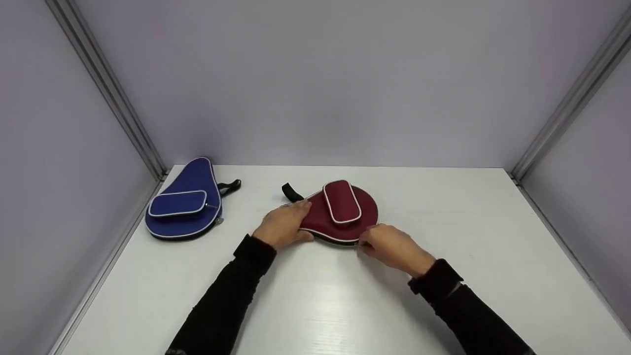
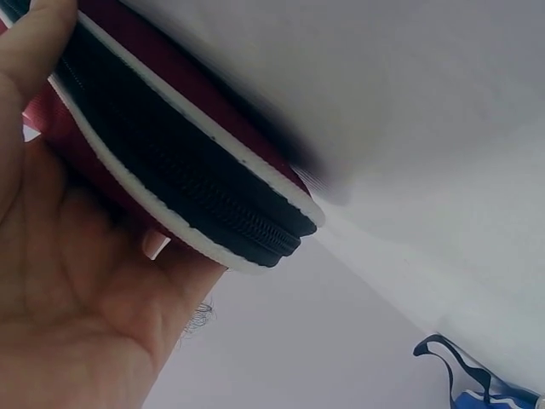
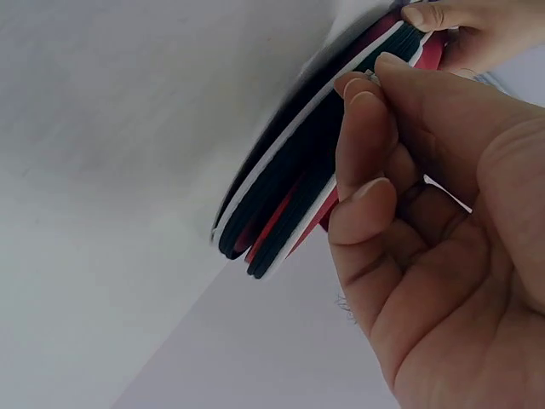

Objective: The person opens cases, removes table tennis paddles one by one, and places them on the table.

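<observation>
A dark red paddle-shaped zip case (image 1: 367, 204) with white piping and a small front pocket (image 1: 341, 201) lies mid-table, narrow end to the left. My left hand (image 1: 283, 224) grips that narrow end, fingers over the top and thumb along the zipped side. Along that side the zipper (image 2: 247, 221) is closed near the narrow end in the left wrist view. My right hand (image 1: 394, 249) pinches the small metal zipper pull (image 3: 372, 77) at the near edge. Behind it, round the broad end, the black zipper tapes (image 3: 294, 217) stand apart and some red shows between them.
A blue case (image 1: 194, 177) of the same shape lies at the back left with a black strap (image 1: 229, 187). The red case's black strap (image 1: 292, 192) sticks out past the left hand. Grey panels (image 1: 315, 88) wall the white table (image 1: 493, 236) at the back and sides.
</observation>
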Demonstrator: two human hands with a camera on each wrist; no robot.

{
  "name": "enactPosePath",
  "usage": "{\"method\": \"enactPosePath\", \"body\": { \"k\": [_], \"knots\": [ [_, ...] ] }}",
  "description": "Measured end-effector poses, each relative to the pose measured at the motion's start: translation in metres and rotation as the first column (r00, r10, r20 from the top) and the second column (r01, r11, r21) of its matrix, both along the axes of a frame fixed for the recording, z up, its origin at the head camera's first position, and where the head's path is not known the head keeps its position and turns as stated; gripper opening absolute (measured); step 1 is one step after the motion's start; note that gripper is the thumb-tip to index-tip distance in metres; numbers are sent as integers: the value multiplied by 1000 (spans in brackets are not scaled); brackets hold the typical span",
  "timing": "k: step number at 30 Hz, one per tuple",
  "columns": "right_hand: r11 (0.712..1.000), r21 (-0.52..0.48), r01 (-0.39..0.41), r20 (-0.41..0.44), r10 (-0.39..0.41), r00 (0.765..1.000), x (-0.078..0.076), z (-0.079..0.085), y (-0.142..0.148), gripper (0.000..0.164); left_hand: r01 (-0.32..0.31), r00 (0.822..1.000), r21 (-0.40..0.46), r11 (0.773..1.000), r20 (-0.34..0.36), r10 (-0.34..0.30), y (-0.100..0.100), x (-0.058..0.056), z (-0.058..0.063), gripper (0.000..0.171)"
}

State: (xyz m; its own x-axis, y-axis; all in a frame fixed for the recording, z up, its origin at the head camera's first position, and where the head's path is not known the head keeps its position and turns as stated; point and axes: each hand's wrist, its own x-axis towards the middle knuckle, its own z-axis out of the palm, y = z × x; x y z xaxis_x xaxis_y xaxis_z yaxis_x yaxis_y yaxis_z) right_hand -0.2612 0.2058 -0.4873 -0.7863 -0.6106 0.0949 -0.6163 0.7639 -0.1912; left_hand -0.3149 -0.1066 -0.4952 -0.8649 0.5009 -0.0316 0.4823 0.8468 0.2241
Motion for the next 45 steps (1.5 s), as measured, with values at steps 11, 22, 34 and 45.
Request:
{"method": "enactPosePath", "body": {
  "k": [11, 22, 34, 45],
  "knots": [
    [991, -11, 130, -29, -130, 991, 0, 2, -6, 23, 1, 999, -33, 999, -36, -2, 6, 10, -1, 97],
    [980, -20, 199, -55, -200, 978, -8, -1, 11, 28, 87, 994, -8, 996, 72, -87, 0, 25, 5, 88],
    [956, -54, 288, 2, -288, 958, -27, -1, 47, 31, 282, 945, -30, 959, 181, -272, 13, 37, 21, 75],
    [949, -85, 305, -4, -306, 952, -36, -7, 63, 29, 397, 903, -35, 917, 192, -384, 28, 48, 20, 98]
  ]
}}
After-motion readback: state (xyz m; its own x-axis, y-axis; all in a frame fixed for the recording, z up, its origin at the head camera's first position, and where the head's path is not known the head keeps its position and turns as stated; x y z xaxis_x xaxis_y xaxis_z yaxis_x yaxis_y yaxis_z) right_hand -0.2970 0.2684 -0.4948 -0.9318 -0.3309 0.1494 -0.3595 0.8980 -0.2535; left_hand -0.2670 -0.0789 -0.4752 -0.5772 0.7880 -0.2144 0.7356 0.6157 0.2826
